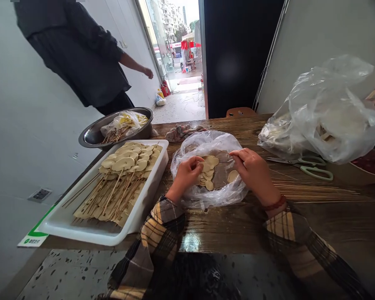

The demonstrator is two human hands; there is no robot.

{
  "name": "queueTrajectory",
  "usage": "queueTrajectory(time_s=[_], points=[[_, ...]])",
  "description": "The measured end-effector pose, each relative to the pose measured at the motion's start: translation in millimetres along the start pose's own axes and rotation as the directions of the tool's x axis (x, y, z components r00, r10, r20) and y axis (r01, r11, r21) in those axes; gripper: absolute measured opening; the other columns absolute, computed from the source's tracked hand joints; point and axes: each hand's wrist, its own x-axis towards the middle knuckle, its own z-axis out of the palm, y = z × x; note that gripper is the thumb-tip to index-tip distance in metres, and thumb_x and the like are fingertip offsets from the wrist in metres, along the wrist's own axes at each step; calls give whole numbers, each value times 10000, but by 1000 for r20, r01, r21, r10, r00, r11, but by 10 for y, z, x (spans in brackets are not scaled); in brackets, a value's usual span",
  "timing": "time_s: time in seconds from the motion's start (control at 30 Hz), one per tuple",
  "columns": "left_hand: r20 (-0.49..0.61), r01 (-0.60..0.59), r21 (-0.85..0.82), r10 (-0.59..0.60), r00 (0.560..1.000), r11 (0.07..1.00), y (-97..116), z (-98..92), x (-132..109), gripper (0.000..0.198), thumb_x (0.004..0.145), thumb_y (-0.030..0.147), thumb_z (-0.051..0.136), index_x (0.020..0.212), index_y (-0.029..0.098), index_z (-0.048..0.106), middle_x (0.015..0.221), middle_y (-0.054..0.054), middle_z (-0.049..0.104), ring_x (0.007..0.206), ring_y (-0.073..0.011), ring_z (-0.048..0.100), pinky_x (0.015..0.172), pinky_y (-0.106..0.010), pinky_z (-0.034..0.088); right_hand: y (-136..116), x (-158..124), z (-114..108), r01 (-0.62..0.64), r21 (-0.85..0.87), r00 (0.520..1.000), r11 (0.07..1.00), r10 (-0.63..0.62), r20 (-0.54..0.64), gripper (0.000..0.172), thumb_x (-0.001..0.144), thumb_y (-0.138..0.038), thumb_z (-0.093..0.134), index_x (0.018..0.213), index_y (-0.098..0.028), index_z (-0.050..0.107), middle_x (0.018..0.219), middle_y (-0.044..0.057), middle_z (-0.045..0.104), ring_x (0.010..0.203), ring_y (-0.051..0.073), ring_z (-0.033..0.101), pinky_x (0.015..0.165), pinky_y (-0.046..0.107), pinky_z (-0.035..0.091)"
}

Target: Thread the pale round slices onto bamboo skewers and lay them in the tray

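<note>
My left hand (188,174) is closed in a pinch over an open clear plastic bag (192,196), apparently on the edge of a pale round slice (203,167). More thin beige slices (208,184) lie in the bag below it, and a single one (233,176) sits apart at its right side. Between the thumb and fingers of my right hand (253,168) is a thin wooden skewer (223,153), its tip pointing left above the bag. To the left, a white plastic tray (158,196) carries stacked skewered slices (121,160), their sticks mostly toward me.
A metal basin (89,135) with bagged skewers stands behind the tray. Loose skewers (315,191), green-handled scissors (315,168) and a large plastic bag (334,112) lie at right. A crumpled cloth (184,132) is behind my bag. A person (71,54) stands beyond, near the open door.
</note>
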Motion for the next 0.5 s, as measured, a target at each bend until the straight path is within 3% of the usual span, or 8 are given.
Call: queueTrajectory(time_s=[0.07, 0.13, 0.23, 0.33, 0.43, 0.5], points=[[11, -91, 232, 90, 996, 969, -29, 18, -2, 137, 799, 245, 598, 884, 192, 692, 687, -4, 606, 633, -143, 522, 641, -281, 424, 16, 6, 6, 0, 17, 1000, 1000, 0, -4, 261, 983, -268, 441, 1060, -217, 685, 1041, 85, 712, 985, 263, 632, 881, 386, 480], [2, -184, 410, 201, 980, 893, -46, 44, -4, 161, 808, 223, 591, 918, 203, 707, 852, -49, 665, 775, -184, 574, 773, -331, 454, 31, 8, 21, -3, 24, 1000, 1000, 4, -4, 267, 985, -274, 435, 1056, -213, 686, 1047, 86, 716, 987, 262, 633, 887, 384, 478], [69, -283, 511, 289, 955, 812, -10, 126, -20, 204, 830, 219, 585, 987, 217, 715, 1029, -83, 677, 975, -236, 590, 911, -391, 443, 48, 10, 44, -13, 28, 1000, 1000, 13, -3, 267, 985, -276, 433, 1049, -214, 685, 1045, 84, 718, 987, 260, 637, 894, 380, 478], [226, -357, 549, 277, 934, 756, 120, 269, -51, 191, 848, 240, 594, 979, 220, 732, 1027, -87, 686, 1016, -257, 588, 934, -404, 441, 55, 11, 53, -7, 36, 1000, 999, 7, 7, 261, 983, -269, 434, 1044, -212, 682, 1053, 86, 719, 992, 259, 640, 900, 377, 478], [383, -392, 598, 180, 906, 699, 279, 450, -68, 223, 841, 323, 636, 989, 197, 744, 972, -111, 680, 972, -275, 598, 877, -399, 463, 54, 14, 50, -7, 39, 1000, 999, 7, 4, 259, 980, -262, 438, 1034, -199, 683, 1056, 95, 720, 999, 262, 642, 912, 375, 474], [392, -362, 649, 114, 913, 669, 351, 575, -57, 273, 835, 385, 643, 972, 171, 744, 952, -132, 667, 955, -292, 602, 840, -401, 471, 55, 17, 46, -10, 46, 1000, 999, 10, -3, 259, 976, -256, 438, 1030, -195, 684, 1054, 100, 721, 1003, 262, 643, 919, 374, 470]])
